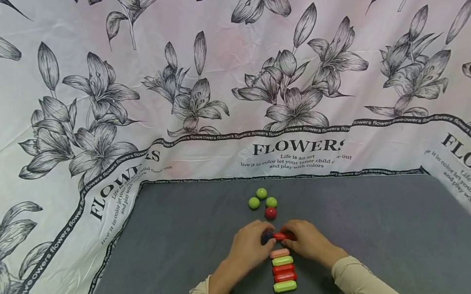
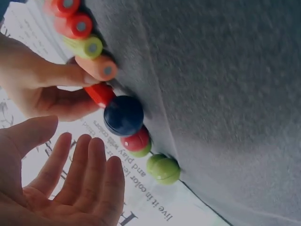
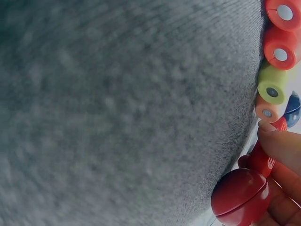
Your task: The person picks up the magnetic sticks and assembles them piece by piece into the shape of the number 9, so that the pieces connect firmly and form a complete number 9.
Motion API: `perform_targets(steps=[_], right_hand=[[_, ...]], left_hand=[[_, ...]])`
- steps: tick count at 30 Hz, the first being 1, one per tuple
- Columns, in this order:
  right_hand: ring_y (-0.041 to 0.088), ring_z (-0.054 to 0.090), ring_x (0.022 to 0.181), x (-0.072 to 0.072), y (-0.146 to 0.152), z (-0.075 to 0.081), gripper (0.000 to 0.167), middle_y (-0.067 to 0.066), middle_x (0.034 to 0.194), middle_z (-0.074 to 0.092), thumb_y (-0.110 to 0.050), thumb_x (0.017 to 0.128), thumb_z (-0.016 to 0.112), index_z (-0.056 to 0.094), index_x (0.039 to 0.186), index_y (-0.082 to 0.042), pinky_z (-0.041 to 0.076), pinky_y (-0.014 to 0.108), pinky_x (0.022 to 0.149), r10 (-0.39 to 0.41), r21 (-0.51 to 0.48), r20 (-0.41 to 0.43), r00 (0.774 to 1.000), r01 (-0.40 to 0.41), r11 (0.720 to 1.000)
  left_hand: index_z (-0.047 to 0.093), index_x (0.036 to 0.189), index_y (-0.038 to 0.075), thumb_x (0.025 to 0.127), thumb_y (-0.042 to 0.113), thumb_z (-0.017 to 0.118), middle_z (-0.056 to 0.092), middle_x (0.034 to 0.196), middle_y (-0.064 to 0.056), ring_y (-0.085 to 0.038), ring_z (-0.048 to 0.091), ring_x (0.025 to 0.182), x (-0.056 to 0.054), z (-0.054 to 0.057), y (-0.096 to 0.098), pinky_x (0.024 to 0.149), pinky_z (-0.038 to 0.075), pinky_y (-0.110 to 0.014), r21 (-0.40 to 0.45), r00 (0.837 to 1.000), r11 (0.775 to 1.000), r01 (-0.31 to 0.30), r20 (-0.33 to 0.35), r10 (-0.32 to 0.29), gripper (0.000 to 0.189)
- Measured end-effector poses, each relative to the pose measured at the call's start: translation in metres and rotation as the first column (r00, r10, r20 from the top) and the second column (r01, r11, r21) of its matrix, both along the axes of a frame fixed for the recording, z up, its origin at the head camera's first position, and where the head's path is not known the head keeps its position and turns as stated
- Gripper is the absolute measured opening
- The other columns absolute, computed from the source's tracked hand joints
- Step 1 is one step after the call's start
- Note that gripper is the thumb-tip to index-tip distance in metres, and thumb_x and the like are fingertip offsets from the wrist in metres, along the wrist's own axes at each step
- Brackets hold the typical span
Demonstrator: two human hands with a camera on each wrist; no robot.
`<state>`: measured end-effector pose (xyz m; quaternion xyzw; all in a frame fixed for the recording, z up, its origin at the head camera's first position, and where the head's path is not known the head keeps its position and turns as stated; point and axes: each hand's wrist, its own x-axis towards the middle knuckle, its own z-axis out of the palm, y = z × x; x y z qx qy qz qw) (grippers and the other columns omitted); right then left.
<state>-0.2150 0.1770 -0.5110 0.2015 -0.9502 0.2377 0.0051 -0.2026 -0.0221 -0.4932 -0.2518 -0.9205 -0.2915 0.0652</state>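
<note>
My right hand [image 1: 311, 241] pinches a short red rod [image 3: 260, 157] between thumb and fingers. A dark blue ball [image 2: 123, 115] sits at the rod's left end, and a dark red ball [image 3: 241, 197] at its right end. My left hand [image 2: 77, 188] is beside the blue ball, its fingers spread and relaxed with a gap to the ball in the left wrist view. From the head view, the left fingers overlap that ball. Just below the hands, a salmon rod [image 1: 280, 253] heads a column of light green and red rods [image 1: 284, 277] lying side by side.
Beyond the hands, a red ball [image 1: 271, 213] lies close to three green balls [image 1: 261, 193] on the dark grey table [image 1: 184, 231]. A white cloth with printed flowers [image 1: 202, 161] hangs behind the table and along its sides.
</note>
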Motion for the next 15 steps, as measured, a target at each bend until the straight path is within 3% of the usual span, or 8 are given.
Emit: perform_targets(steps=[8, 15], right_hand=[[0.009, 0.059, 0.08, 0.001, 0.001, 0.0, 0.016, 0.0, 0.093, 0.071, -0.013, 0.084, 0.08, 0.074, 0.099, -0.011, 0.05, 0.03, 0.072, 0.004, -0.013, -0.01, 1.0, -0.005, 1.0], [0.01, 0.061, 0.082, 0.001, 0.0, 0.0, 0.016, 0.0, 0.095, 0.071, -0.015, 0.085, 0.079, 0.074, 0.099, -0.011, 0.051, 0.031, 0.074, 0.002, -0.003, -0.024, 1.0, -0.002, 1.0]], left_hand=[[0.074, 0.104, 0.016, 0.087, 0.017, 0.072, 0.065, 0.082, 0.002, -0.001, 0.045, 0.066, 0.011, 0.0, 0.003, 0.058, 0.038, -0.018, -0.056, 0.998, 0.997, 0.058, -0.001, -0.058, 0.017], [0.075, 0.102, 0.017, 0.087, 0.015, 0.072, 0.065, 0.08, 0.003, -0.002, 0.049, 0.065, 0.013, -0.009, 0.008, 0.056, 0.038, -0.017, -0.135, 0.996, 0.989, 0.063, -0.056, -0.071, 0.015]])
